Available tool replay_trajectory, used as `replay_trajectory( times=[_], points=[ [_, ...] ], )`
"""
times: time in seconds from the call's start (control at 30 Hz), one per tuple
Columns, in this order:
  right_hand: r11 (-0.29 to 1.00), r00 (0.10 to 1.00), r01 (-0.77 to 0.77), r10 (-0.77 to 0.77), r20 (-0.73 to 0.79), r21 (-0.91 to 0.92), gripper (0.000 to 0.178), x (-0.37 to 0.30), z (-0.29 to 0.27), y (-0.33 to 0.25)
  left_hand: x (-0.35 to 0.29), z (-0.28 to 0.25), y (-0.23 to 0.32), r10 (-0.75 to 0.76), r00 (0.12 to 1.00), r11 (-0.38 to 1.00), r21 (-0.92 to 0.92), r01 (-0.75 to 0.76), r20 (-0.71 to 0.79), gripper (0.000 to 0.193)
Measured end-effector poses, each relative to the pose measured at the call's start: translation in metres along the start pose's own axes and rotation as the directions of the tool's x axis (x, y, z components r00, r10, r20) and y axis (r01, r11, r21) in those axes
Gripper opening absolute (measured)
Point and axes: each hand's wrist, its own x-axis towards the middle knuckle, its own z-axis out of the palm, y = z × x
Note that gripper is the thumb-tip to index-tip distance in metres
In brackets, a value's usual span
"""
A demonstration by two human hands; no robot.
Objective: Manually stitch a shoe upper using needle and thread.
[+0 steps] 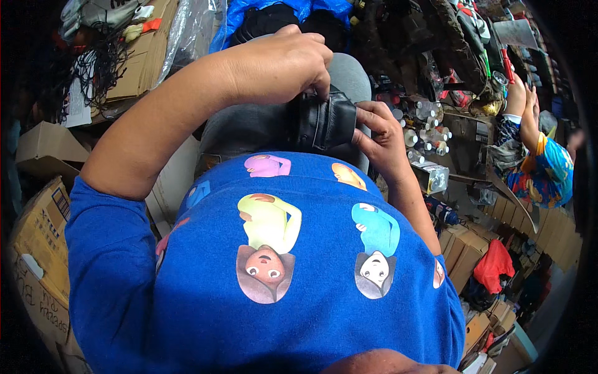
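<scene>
A glossy black leather piece (327,121) with stitched seams and folds lies over my lap, close to the front of my blue shirt. I cannot tell what article it belongs to. On its right edge, my right hand (383,137) pinches it between thumb and fingers. My left hand (289,65) reaches across from the left, its fingers curled down and closed at the piece's upper edge. The left fingertips are partly hidden, so any small thing between them does not show. Grey cloth (352,71) covers my legs beneath the piece.
Small capped bottles (430,128) crowd a surface at right. Beyond them a person's hands (523,103) are by a red-handled tool (507,65). Cardboard boxes (47,237) stack at left; a blue plastic bag (237,19) with black items lies ahead. A red bag (494,267) sits lower right.
</scene>
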Motion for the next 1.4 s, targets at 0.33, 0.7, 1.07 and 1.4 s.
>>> replay_trajectory(
  times=[0.33,0.7,1.07,1.4],
  points=[
    [0.997,0.993,-0.055,0.049,-0.103,-0.061,0.021,0.006,0.016,0.009,0.005,0.036,-0.001,-0.131,0.976,0.947,-0.314,0.071,-0.175,0.020],
    [0.904,0.980,0.135,-0.181,-0.077,-0.406,0.024,-0.015,-0.006,0.023,-0.042,0.039,0.031,-0.555,0.823,0.660,-0.539,0.523,0.119,0.030],
    [0.984,0.998,0.070,-0.070,0.006,-0.163,0.023,0.002,0.006,0.006,-0.033,0.080,0.034,-0.456,0.826,-0.181,-0.943,0.278,0.331,0.023],
    [0.861,0.960,0.272,-0.273,0.060,-0.429,0.019,-0.020,-0.007,0.009,-0.034,0.097,0.030,-0.457,0.825,0.058,-0.914,0.401,0.333,0.023]
  ],
)
